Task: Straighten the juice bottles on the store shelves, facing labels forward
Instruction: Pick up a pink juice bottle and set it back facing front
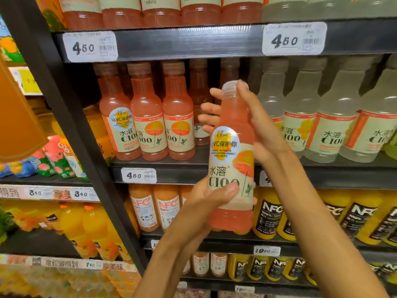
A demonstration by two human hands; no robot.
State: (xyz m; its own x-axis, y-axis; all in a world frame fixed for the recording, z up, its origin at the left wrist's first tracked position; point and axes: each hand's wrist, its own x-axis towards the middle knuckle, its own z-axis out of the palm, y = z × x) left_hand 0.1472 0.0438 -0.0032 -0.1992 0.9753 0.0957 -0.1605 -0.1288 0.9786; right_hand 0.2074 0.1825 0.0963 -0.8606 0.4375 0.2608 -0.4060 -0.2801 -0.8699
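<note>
Here the left hand [211, 194] curls around the lower label of a pink C100 juice bottle [233, 168], and the right hand [242, 123] holds its neck, fingers spread behind. The bottle hangs in front of the middle shelf [171, 175], long axis nearly upright, cap [231, 87] up, label towards the person. A loose grip could let it drop. Set back carelessly into the gap beyond, it could knock the three pink bottles [148, 117] or the pale bottles [300, 117] askew.
</note>
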